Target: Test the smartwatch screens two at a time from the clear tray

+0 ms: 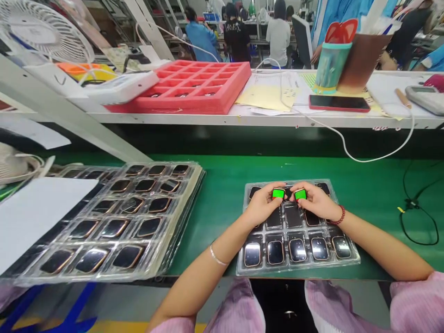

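Note:
My left hand [266,202] is closed on a smartwatch [278,194] whose screen glows green, the thumb at its lower edge. In my right hand [317,201] is a second smartwatch [300,194], also lit green, with the thumb over its lower corner. The two watches are held side by side, a short gap apart. Beneath both hands lies a clear plastic tray [298,268] with rows of dark-screened watch bodies. Two pockets in its middle row hold no watch. My hands hide part of the back rows.
A stack of similar filled trays [120,226] stands at left, beside a white sheet [41,208]. On the shelf above are a red foam tray [201,99], a phone [339,103], a cup [332,69] and a fan [45,34]. A white cable [360,160] hangs down; a black cable [419,208] lies right.

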Demonstrator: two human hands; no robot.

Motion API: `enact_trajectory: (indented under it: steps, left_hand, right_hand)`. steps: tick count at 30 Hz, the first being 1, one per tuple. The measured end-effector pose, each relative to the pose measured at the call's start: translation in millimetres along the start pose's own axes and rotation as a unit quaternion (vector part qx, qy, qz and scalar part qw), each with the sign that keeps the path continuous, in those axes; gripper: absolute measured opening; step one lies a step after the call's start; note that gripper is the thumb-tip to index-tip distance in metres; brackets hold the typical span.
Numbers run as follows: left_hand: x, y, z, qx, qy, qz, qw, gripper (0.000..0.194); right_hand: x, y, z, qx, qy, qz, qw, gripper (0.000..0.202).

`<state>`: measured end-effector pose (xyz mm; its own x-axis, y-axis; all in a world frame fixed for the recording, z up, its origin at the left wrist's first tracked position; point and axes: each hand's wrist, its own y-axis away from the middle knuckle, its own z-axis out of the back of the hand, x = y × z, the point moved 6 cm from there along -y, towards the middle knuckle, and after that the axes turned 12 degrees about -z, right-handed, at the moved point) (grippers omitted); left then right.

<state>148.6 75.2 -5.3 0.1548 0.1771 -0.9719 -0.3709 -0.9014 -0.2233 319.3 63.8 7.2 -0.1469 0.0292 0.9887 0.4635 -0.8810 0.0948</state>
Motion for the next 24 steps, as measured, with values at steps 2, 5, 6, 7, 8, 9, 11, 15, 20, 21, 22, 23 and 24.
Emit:
enact_trajectory:
  steps: [2,5,6,7,8,9,11,15,20,21,22,23,24]
  left_hand:
    - [-0.8,0.4,0.0,0.000,-0.003,0.000,1.000,0.044]
    - [-1.3,0.6,0.3,0.002,-0.002,0.000,1.000,0.039]
    - [-1.1,0.5,0.3,0.003,-0.001,0.001,1.000,0.038]
    - [-0.8,0.4,0.4,0.003,-0.001,0.004,1.000,0.037]
    - [-0.4,0.2,0.2,0.004,-0.001,0.007,1.000,0.037]
    - [-0.4,0.1,0.0,0.004,0.000,0.009,1.000,0.037]
    - [-0.9,-0.2,-0.6,0.004,0.007,0.009,1.000,0.039]
    - [-2.5,0.3,-0.9,0.005,0.014,0.008,1.000,0.048]
    - [-3.9,0.5,-0.3,0.021,0.008,0.007,1.000,0.056]
    - [-4.2,0.3,0.2,0.022,0.006,0.005,1.000,0.056]
    - [-4.5,0.1,0.6,0.021,0.003,0.003,1.000,0.057]
    - [-4.8,-0.1,1.1,0.020,0.000,0.002,1.000,0.057]
    - [-5.0,-0.3,1.3,0.019,-0.002,0.001,1.000,0.058]
  right_hand:
    - [0.7,0.2,-0.3,0.001,0.011,0.002,1.000,0.033]
    - [3.9,0.7,-1.2,-0.001,0.023,0.009,1.000,0.029]
    - [5.0,0.9,-1.4,-0.001,0.026,0.011,1.000,0.027]
    - [6.0,1.2,-1.6,-0.001,0.027,0.012,1.000,0.026]
    - [6.8,1.4,-1.7,0.000,0.028,0.012,1.000,0.025]
    - [7.4,1.7,-1.8,0.002,0.028,0.011,1.000,0.024]
    - [8.0,2.0,-1.4,0.001,0.030,0.007,1.000,0.022]
    - [9.1,2.3,-0.1,-0.010,0.040,0.003,0.999,0.021]
    - [8.4,1.9,0.5,-0.013,0.043,-0.001,0.999,0.019]
    - [7.5,1.8,0.7,-0.014,0.041,-0.005,0.999,0.018]
    - [6.7,1.8,0.8,-0.013,0.036,-0.009,0.999,0.019]
    - [5.8,1.8,0.9,-0.011,0.030,-0.012,0.999,0.019]
    - [4.9,1.7,0.9,-0.008,0.022,-0.015,1.000,0.020]
